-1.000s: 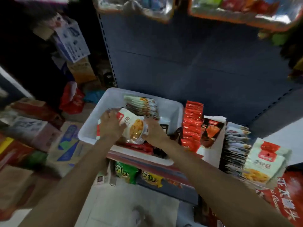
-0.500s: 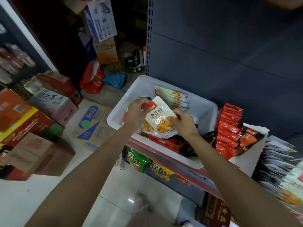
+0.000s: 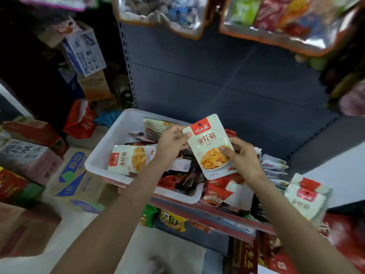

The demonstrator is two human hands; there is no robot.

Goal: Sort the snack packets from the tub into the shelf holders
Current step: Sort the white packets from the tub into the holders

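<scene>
A white snack packet (image 3: 210, 143) with a red label and a picture of yellow strips is held upright above the right part of the white tub (image 3: 102, 153). My left hand (image 3: 172, 140) pinches its top left corner. My right hand (image 3: 240, 158) grips its lower right edge. Inside the tub lie a matching white packet (image 3: 128, 160) on its side, a stack of pale packets (image 3: 153, 127) at the back, and red and dark packets (image 3: 181, 179). To the right, shelf holders carry red packets (image 3: 219, 190), a row of pale packets (image 3: 274, 167) and matching white packets (image 3: 307, 196).
The tub rests on a red-edged shelf (image 3: 199, 211) against a grey back panel (image 3: 227, 82). Foil bags (image 3: 160, 12) hang overhead. Cardboard boxes (image 3: 75, 180) and a red bag (image 3: 81, 119) crowd the floor to the left. Green and yellow packets (image 3: 169, 218) sit on the shelf below.
Both hands have lifted the white packet out of the tub, turned it upright and carried it toward the right. A second matching packet now shows in the tub's left part.
</scene>
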